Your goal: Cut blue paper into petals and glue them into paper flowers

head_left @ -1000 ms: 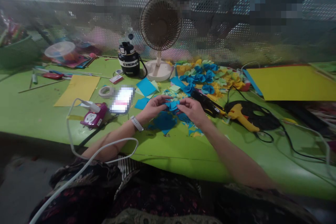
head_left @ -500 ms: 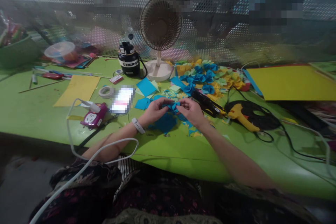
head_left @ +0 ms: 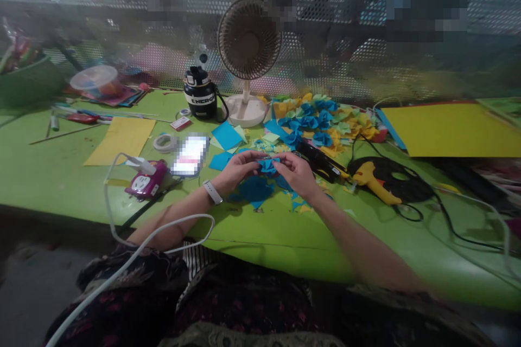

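My left hand and my right hand meet over the green table, both pinching a small folded blue paper piece between their fingertips. A white band sits on my left wrist. Beneath the hands lie a larger blue paper sheet and blue scraps. A pile of folded blue, yellow and green paper shapes lies just beyond the hands.
A yellow glue gun with black cable lies right of my hands, a black tool beside it. A phone, tape roll and pink power socket sit left. A desk fan, black jug and yellow sheets stand behind.
The fingers of both hands have drawn closer together and the blue paper piece between them looks more folded and compact. My arms have barely shifted.
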Available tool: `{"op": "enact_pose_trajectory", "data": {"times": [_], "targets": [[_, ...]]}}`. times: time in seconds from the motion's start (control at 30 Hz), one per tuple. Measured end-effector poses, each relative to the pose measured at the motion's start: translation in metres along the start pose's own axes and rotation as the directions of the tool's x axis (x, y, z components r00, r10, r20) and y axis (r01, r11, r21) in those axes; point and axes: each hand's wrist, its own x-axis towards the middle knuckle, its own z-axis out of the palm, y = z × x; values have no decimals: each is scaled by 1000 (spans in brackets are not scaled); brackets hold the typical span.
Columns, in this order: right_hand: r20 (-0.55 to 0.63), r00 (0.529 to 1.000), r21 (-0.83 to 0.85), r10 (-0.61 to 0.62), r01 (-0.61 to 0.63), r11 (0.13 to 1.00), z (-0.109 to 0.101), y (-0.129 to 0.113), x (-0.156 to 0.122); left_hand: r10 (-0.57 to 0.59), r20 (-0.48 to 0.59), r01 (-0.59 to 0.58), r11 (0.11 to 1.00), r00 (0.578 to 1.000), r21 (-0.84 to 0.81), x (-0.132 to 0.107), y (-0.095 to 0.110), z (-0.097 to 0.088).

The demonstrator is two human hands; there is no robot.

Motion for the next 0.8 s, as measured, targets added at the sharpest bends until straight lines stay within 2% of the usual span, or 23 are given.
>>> {"op": "enact_pose_trajectory", "data": {"times": [0.17, 0.27, 0.37, 0.5, 0.67, 0.73, 0.8], "targets": [[9, 998, -62, -58, 58, 996, -3, 5, 1, 10, 12, -9, 999, 1000, -35, -1, 2, 0], [-35, 992, -155, -125, 118, 981, -3, 6, 0, 71, 10, -72, 997, 997, 26, -1, 0, 1], [-71, 969, -256, -239, 213, 943, -2, 3, -2, 134, 16, -135, 988, 991, 76, 0, -3, 1], [-39, 940, -343, -338, 305, 888, -1, 2, -3, 133, 19, -134, 985, 991, 107, 3, -4, -1], [-25, 867, -431, -498, 440, 788, -4, 5, -2, 124, 32, -128, 982, 992, 138, 3, -1, -2], [16, 851, -456, -524, 473, 754, -5, 7, -1, 125, 45, -130, 981, 991, 144, 2, 0, -2], [39, 855, -453, -516, 476, 754, -6, 8, 0, 125, 58, -133, 980, 990, 149, 2, 2, -2]]}}
